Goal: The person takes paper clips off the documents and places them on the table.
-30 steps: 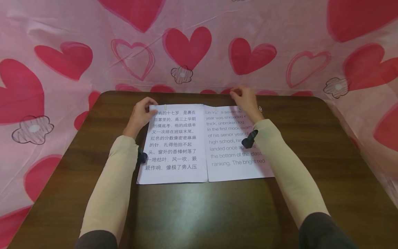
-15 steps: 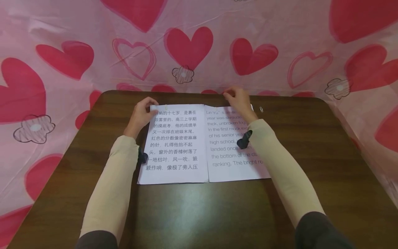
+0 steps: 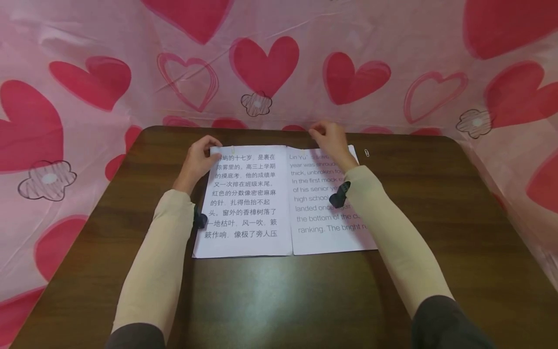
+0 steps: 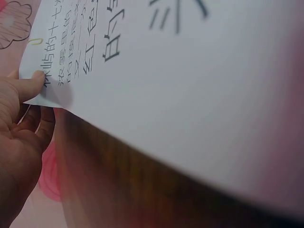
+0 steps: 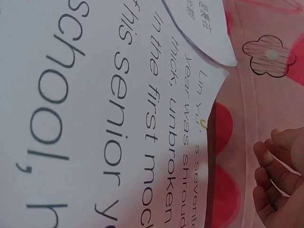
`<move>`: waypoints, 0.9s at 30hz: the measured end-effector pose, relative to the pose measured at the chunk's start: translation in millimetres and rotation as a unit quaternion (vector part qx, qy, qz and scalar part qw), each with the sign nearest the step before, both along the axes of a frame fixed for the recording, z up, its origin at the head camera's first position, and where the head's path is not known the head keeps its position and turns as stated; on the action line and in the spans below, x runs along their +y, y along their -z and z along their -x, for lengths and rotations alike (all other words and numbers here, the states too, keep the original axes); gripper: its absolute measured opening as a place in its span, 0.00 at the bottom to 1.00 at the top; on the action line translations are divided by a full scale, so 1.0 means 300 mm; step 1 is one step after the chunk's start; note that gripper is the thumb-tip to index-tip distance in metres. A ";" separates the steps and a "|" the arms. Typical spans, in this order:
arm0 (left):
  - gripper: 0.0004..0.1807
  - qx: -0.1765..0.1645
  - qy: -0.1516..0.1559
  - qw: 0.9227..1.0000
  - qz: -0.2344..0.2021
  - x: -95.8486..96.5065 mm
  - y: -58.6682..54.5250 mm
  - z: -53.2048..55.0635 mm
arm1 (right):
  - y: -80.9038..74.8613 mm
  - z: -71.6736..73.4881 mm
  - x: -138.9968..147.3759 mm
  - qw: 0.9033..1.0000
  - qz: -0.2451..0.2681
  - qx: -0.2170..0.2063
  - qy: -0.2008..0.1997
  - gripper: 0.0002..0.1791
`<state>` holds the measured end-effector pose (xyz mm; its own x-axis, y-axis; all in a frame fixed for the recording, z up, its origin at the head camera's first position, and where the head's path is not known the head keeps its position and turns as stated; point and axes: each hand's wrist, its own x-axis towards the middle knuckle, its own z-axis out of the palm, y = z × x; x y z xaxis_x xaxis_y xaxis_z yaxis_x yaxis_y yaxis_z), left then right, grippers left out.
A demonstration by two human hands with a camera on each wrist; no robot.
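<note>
Two white printed pages lie side by side: a Chinese page (image 3: pixel 244 203) on the left and an English page (image 3: pixel 322 232) on the right. My left hand (image 3: pixel 196 162) pinches the Chinese page's top left corner, thumb (image 4: pixel 32 88) above and fingers beneath. A yellow paper clip (image 4: pixel 35 42) sits on that page's top edge. Over the far edge of the English page is my right hand (image 3: pixel 333 141), its loosely curled fingers (image 5: pixel 273 175) holding nothing. Another yellow paper clip (image 5: pixel 204 124) shows at the English page's top edge.
A loose white paper clip (image 3: pixel 367 152) lies on the brown wooden table (image 3: pixel 279 300), right of the English page. Behind the table hangs a pink sheet with red hearts (image 3: pixel 266 63). A black wrist camera (image 3: pixel 340 195) overlaps the English page.
My right hand has moved left along the English page's top edge, away from the loose paper clip, uncovering the page's top right corner. My left hand stays at its corner.
</note>
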<state>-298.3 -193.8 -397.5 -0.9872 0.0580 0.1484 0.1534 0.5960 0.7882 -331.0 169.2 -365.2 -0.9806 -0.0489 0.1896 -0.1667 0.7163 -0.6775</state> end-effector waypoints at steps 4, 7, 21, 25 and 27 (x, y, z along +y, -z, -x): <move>0.14 0.000 -0.001 1.000 -0.005 0.001 0.000 0.002 | -0.001 0.001 -0.005 1.000 -0.002 0.001 0.000 0.17; 0.14 -0.004 -0.004 1.000 -0.005 0.001 0.001 0.003 | -0.001 0.001 -0.011 1.000 -0.006 0.003 -0.005 0.17; 0.14 -0.019 -0.004 1.000 -0.010 -0.002 -0.001 0.001 | 0.002 0.003 -0.068 0.999 -0.008 -0.029 -0.018 0.18; 0.14 -0.012 -0.002 1.000 -0.010 0.000 0.001 0.002 | -0.001 0.002 -0.087 0.999 -0.004 -0.046 -0.021 0.18; 0.14 -0.009 -0.001 1.000 -0.010 0.001 0.003 0.006 | -0.005 0.001 -0.098 0.998 -0.001 -0.053 -0.022 0.18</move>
<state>-300.0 -193.4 -398.4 -0.9898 0.0525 0.1327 0.1384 0.5799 0.8028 -331.3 139.8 -363.6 -0.9922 -0.0919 0.0839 -0.1244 0.7108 -0.6923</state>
